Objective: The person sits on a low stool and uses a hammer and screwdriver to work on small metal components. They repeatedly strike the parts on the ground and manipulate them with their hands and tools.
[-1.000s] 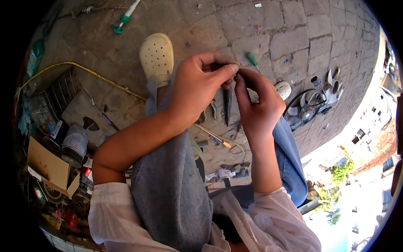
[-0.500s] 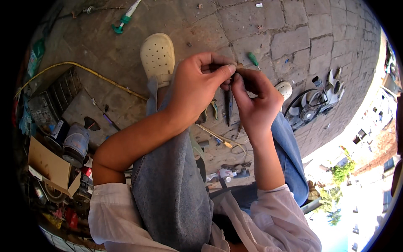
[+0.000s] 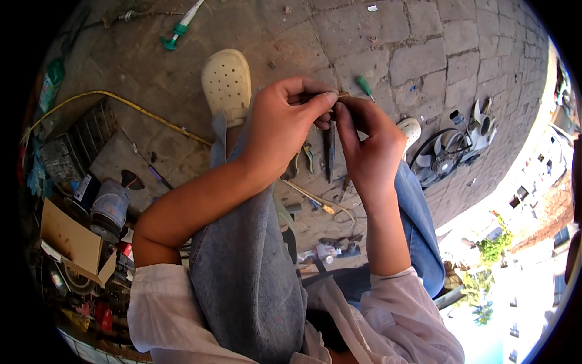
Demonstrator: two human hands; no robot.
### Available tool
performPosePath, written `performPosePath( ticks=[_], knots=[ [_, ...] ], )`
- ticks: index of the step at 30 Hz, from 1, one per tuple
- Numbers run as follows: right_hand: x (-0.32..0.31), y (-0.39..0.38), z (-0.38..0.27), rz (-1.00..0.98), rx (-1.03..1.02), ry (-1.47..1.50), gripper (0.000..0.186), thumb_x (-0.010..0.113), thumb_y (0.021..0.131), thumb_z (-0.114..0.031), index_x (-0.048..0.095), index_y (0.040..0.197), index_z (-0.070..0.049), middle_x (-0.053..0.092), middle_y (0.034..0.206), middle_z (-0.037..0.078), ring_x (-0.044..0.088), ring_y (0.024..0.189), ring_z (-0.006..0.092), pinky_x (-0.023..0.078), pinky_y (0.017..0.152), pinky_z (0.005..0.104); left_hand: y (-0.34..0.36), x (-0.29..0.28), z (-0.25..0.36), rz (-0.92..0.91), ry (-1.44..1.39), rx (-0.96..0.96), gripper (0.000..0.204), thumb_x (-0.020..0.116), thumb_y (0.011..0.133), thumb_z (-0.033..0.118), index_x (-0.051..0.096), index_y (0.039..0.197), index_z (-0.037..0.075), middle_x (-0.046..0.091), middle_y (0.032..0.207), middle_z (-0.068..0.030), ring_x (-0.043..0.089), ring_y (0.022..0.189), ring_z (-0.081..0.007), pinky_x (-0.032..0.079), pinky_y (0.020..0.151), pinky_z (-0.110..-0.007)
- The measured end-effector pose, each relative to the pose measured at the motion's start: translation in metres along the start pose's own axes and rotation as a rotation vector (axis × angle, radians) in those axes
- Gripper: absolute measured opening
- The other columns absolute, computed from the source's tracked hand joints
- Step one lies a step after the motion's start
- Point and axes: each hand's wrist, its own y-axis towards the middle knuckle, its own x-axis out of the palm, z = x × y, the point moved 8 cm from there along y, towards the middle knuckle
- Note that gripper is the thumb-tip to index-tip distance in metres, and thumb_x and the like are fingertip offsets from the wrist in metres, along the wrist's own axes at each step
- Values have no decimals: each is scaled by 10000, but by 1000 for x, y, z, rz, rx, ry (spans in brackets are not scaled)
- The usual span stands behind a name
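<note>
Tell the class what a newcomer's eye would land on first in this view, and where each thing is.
First, the left hand and right hand, meeting at the fingertips above the centre; anything they hold is too hidden to name. Next, the perforated cream clog left of them, then the fan blades on the paving at right.

The bare left hand (image 3: pixel 282 121) and bare right hand (image 3: pixel 376 142) pinch close together, whatever lies between them hidden. Beyond, on grey stone paving (image 3: pixel 418 64), lie a green-handled screwdriver (image 3: pixel 364 85) and, farther right, a grey bladed fan (image 3: pixel 445 164).
</note>
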Motion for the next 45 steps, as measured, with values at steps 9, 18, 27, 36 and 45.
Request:
performPosePath(
  ticks=[9,18,27,36,45],
  knots=[
    [4,2,-6,9,-46,-79,90,663,803,-47,628,875,-6,635,725,117,638,611,233,497,568,314,0,-1,-2,2,38,34,124,641,866,68,646,947,-25,664,814,-53,605,698,-90,489,653,-217],
    [2,-3,14,12,181,240,69,645,847,-39,641,896,9,645,720,105,626,626,117,492,594,252,1,1,1,-12,2,14,126,658,855,82,654,927,-21,662,804,-51,601,683,-88,488,650,-218],
    [5,0,-4,75,-32,-53,99,683,791,-59,622,861,-24,628,705,118,637,603,226,499,567,310,1,-2,6,11,127,111,124,646,864,72,642,938,-28,659,811,-51,615,714,-95,499,662,-220],
    [12,-5,32,63,516,927,119,571,899,-7,598,996,56,653,915,106,638,801,132,519,745,255,5,11,7,-186,-197,45,134,594,897,56,616,1009,-15,634,869,-29,556,724,-89,450,661,-233],
    [8,-3,36,-23,487,918,151,626,864,3,612,1006,54,660,914,67,629,833,102,507,754,228,7,18,11,-191,-83,100,141,590,891,36,615,1022,-8,627,870,-18,540,732,-82,438,675,-230]
  ],
)
